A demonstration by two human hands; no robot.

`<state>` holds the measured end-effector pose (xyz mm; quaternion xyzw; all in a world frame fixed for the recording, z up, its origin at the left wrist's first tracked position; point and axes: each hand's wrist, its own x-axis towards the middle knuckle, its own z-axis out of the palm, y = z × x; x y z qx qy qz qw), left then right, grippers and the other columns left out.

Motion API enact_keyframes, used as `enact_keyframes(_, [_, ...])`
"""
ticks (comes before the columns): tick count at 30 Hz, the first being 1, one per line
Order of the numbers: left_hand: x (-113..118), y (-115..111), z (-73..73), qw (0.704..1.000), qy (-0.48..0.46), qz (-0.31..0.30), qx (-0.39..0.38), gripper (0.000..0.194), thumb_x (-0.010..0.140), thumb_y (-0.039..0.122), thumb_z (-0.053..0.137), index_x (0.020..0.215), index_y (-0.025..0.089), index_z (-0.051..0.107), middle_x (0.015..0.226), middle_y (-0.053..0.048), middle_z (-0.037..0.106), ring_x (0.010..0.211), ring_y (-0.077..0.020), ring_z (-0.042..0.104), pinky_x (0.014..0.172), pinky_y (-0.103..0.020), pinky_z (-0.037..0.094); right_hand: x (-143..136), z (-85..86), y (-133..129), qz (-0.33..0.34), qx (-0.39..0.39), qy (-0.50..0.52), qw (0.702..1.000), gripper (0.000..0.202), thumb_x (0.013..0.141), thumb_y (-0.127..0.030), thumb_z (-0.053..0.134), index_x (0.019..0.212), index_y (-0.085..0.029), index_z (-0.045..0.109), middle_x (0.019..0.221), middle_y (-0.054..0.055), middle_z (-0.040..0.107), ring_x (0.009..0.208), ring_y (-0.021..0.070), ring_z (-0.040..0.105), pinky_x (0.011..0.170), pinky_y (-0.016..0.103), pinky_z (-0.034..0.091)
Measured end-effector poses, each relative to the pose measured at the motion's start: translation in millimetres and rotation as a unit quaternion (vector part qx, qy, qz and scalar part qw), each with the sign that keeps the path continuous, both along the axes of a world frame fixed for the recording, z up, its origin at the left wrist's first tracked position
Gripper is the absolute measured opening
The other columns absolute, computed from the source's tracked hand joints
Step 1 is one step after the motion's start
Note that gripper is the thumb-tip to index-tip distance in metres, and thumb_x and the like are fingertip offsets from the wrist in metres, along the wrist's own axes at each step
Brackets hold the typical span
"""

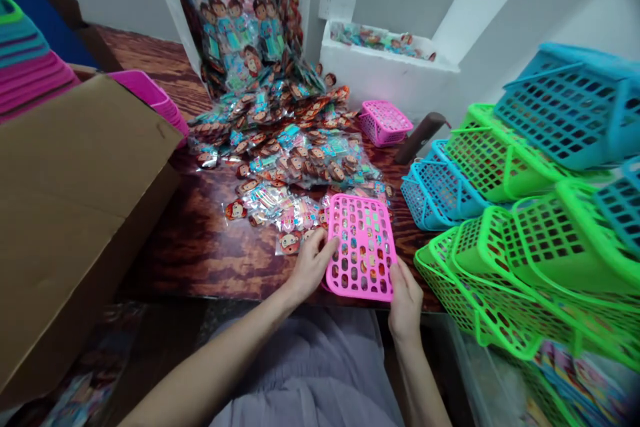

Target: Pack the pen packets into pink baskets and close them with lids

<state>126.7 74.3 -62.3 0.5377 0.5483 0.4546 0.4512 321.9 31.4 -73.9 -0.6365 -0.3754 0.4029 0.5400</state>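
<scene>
A pink plastic basket (pixel 361 245) with a slotted face turned up is between my hands at the table's front edge. My left hand (pixel 313 263) grips its left side, thumb on the slotted face. Along the right side, my right hand (pixel 404 297) is closed around the rim. Colourful pieces show through the slots, too small to name. Just beyond the basket lies a heap of clear packets (pixel 295 153) printed with cartoon figures, some reaching to its far edge.
Green baskets (pixel 500 267) and blue baskets (pixel 565 107) are stacked at the right. A cardboard box (pixel 75 180) fills the left. Behind stand a small pink basket (pixel 385 121), a dark cylinder (pixel 423 137) and a white foam box (pixel 385 70) holding packets.
</scene>
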Motion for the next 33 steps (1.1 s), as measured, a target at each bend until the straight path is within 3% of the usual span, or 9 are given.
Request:
enact_keyframes(4, [-9,0,10.2,0.999,0.028,0.015,0.022,0.029,0.092,0.047,0.052,0.079,0.022,0.048,0.077,0.002,0.052,0.072,-0.0153,0.051,0.068,-0.027,0.041,7,13.1,-2,0.032,-0.039,-0.052,0.997,0.067,0.086,-0.060,0.059,0.139,-0.020,0.056,0.143,0.011,0.057,0.127,0.0313,0.056,0.107,0.047,0.044])
enact_keyframes(7, [-20,21,22.5,0.996,0.055,0.055,0.047,0.026,0.094,0.045,0.051,0.104,0.021,0.056,0.104,-0.005,0.061,0.094,-0.0197,0.058,0.081,-0.031,0.044,8,35.1,9,0.021,0.035,-0.213,0.976,0.067,0.091,-0.058,0.052,0.147,-0.022,0.047,0.148,0.011,0.051,0.133,0.0291,0.049,0.114,0.050,0.035])
enact_keyframes(9, [-23,47,28.8,0.994,0.069,0.072,0.054,0.026,0.096,0.043,0.048,0.106,0.022,0.059,0.111,-0.006,0.062,0.104,-0.0208,0.057,0.087,-0.032,0.043,6,49.1,30,0.068,0.106,-0.320,0.939,0.057,0.094,-0.055,0.048,0.141,-0.023,0.054,0.144,0.010,0.055,0.134,0.0277,0.047,0.117,0.050,0.030])
enact_keyframes(11, [-22,76,31.1,0.995,0.076,0.061,0.033,0.027,0.096,0.041,0.048,0.090,0.020,0.062,0.092,-0.004,0.065,0.087,-0.0188,0.060,0.078,-0.030,0.044,4,57.0,59,0.126,0.142,-0.381,0.905,0.052,0.095,-0.054,0.045,0.135,-0.023,0.061,0.142,0.009,0.057,0.137,0.0278,0.044,0.118,0.050,0.029])
enact_keyframes(13, [-18,102,29.5,0.996,0.078,0.036,0.008,0.030,0.095,0.040,0.054,0.077,0.017,0.061,0.076,-0.001,0.062,0.070,-0.0154,0.058,0.067,-0.028,0.044,4,57.1,89,0.152,0.124,-0.403,0.894,0.056,0.094,-0.054,0.045,0.136,-0.020,0.061,0.145,0.011,0.055,0.139,0.0298,0.042,0.118,0.052,0.028])
enact_keyframes(16, [-13,124,23.3,0.997,0.082,0.009,-0.010,0.029,0.094,0.040,0.062,0.078,0.015,0.060,0.073,0.002,0.059,0.063,-0.0117,0.055,0.063,-0.027,0.047,6,48.0,119,0.173,0.080,-0.393,0.900,0.057,0.094,-0.051,0.044,0.140,-0.019,0.057,0.144,0.012,0.056,0.135,0.0297,0.049,0.116,0.051,0.034])
enact_keyframes(21, [-15,129,12.6,0.996,0.086,-0.006,-0.008,0.024,0.090,0.031,0.063,0.072,0.016,0.058,0.066,0.004,0.056,0.063,-0.0116,0.053,0.062,-0.025,0.043,12,35.1,122,0.146,0.088,-0.369,0.914,0.049,0.093,-0.044,0.047,0.135,-0.025,0.062,0.141,0.007,0.060,0.130,0.0275,0.055,0.114,0.047,0.038])
enact_keyframes(27, [-13,125,10.1,0.998,0.069,-0.006,0.011,0.021,0.086,0.030,0.050,0.068,0.019,0.053,0.063,0.005,0.053,0.063,-0.0119,0.049,0.057,-0.022,0.035,12,28.6,127,0.107,0.075,-0.115,0.985,0.055,0.080,-0.051,0.063,0.121,-0.017,0.071,0.133,0.011,0.066,0.127,0.0292,0.057,0.113,0.048,0.037])
enact_keyframes(33, [-11,123,9.1,0.996,0.089,0.000,0.027,0.021,0.085,0.034,0.049,0.069,0.020,0.049,0.063,0.005,0.050,0.062,-0.0128,0.048,0.058,-0.023,0.036,6,29.6,104,0.064,0.038,0.001,0.997,0.058,0.074,-0.056,0.070,0.118,-0.019,0.069,0.124,0.010,0.070,0.114,0.0279,0.063,0.102,0.045,0.047])
